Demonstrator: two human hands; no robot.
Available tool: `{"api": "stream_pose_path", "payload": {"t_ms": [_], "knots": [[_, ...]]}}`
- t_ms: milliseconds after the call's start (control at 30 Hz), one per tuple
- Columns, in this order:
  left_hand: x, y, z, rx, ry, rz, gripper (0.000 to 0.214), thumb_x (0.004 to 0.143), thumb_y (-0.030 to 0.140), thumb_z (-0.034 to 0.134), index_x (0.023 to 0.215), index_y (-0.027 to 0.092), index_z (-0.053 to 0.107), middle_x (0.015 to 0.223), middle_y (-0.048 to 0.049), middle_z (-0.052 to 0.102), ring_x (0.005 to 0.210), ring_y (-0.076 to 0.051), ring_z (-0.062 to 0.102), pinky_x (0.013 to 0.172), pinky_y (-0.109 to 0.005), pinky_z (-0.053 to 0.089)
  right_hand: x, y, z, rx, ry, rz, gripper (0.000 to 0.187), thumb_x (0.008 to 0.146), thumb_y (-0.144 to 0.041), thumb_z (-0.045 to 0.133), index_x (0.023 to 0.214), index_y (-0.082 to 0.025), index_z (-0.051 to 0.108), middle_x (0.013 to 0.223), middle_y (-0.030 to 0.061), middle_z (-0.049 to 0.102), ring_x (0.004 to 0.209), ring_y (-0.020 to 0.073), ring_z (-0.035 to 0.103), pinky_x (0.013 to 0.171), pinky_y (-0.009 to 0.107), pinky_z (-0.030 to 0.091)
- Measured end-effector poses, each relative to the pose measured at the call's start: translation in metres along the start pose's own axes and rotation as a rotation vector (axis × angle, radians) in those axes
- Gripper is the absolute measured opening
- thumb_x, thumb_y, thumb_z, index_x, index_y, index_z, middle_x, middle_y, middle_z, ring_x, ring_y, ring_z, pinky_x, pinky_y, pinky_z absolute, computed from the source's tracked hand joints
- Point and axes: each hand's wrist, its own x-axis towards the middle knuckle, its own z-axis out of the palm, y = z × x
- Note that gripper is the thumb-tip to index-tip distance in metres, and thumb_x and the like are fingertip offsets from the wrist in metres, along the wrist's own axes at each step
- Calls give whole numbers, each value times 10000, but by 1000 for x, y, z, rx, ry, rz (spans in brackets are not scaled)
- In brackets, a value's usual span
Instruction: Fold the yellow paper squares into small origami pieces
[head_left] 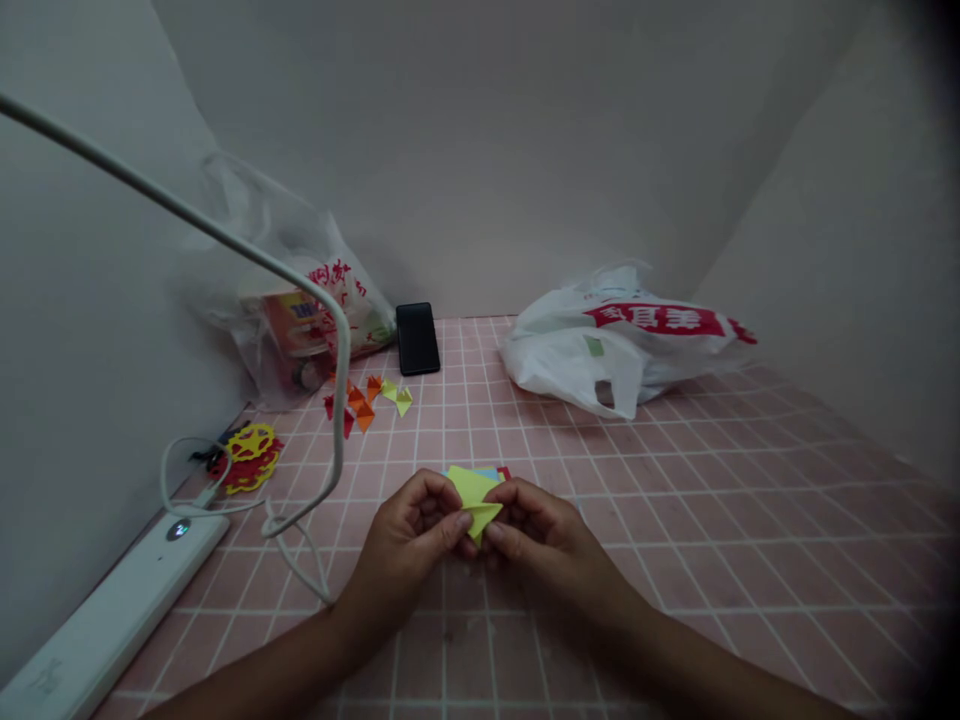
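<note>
Head view: left hand (409, 535) and right hand (536, 530) both pinch the yellow folded paper (474, 496) between thumb and fingertips, apparently to press its crease, with more coloured sheets (501, 472) just beyond the fingers.

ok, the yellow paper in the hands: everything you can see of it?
The yellow paper is a small, thin sheet of bright yellow-green, folded into angular flaps with a point hanging down. It is held just above the pink grid table, pinched between the fingertips of the left hand and the right hand, which cover its lower edges. Behind it, slivers of blue and red paper peek out; whether they touch it cannot be told.
</note>
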Motion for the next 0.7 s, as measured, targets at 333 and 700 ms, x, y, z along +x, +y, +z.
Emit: {"api": "stream_pose_path", "payload": {"t_ms": [333, 700], "knots": [[-2, 0, 2, 22, 24, 39, 175, 767, 226, 704, 811, 175, 542, 666, 33, 624, 595, -109, 630, 587, -227, 525, 0, 1, -1, -16, -4, 2, 115, 829, -268, 656, 883, -174, 619, 790, 25, 662, 694, 127, 589, 639, 263, 437], [-2, -1, 2, 31, 44, 34, 190, 752, 232, 713, 827, 177, 547, 700, 29, 620, 593, -109, 636, 586, -235, 539, 0, 2, -1, -24, -5, -2, 90, 821, -253, 656, 873, -188, 621, 792, 22, 654, 671, 122, 571, 625, 270, 435]]}}
